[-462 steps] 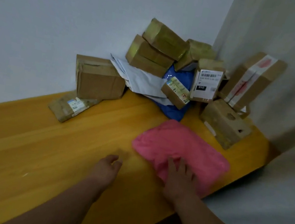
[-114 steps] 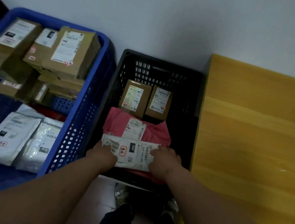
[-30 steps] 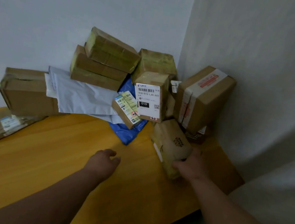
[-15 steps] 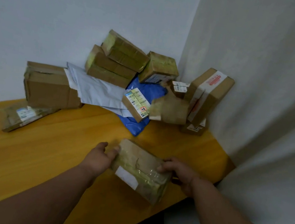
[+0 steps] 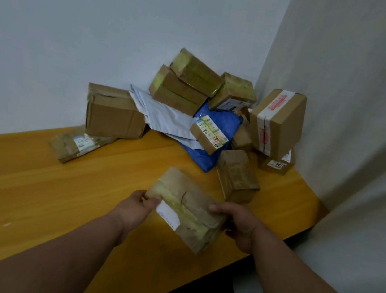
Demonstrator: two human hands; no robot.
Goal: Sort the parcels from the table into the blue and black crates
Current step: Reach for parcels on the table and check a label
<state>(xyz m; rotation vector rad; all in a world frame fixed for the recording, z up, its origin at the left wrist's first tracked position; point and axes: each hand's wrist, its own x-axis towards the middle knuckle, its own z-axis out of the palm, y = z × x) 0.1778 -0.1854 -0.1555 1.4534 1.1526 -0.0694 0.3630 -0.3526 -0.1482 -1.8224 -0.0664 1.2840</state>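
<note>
A brown cardboard parcel wrapped in yellowish tape (image 5: 186,210) is held above the near edge of the yellow wooden table (image 5: 31,198), gripped at its ends by the left hand (image 5: 137,209) and the right hand (image 5: 241,224), fingers curled round it. The blue and black crates are not in view. The taped surface may prove slick; a slip could be caused by a loosened grip. The leaning pile of cardboard boxes (image 5: 190,84) in the corner could be toppled if brushed.

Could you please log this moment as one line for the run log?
left hand: holds taped parcel | right hand: holds same | crates: unseen
</note>
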